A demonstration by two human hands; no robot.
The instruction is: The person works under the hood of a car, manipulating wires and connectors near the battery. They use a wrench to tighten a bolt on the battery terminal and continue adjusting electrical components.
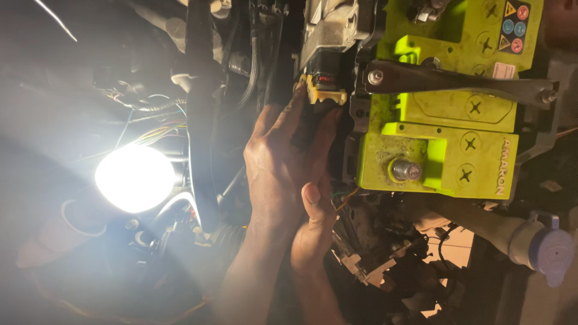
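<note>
My left hand reaches up into an engine bay, and its fingers and thumb close around a black plug with a yellow lock tab. The plug sits in a grey metal unit beside a bright yellow-green battery. Just below, my right hand rests against the left palm with its thumb up. Its fingers are hidden behind the left hand, near thin coloured wires.
A black metal clamp bar crosses the battery, and a metal terminal post sticks out below it. A glaring work lamp shines at left beside a thick black hose and wiring. A pale capped reservoir neck stands at lower right.
</note>
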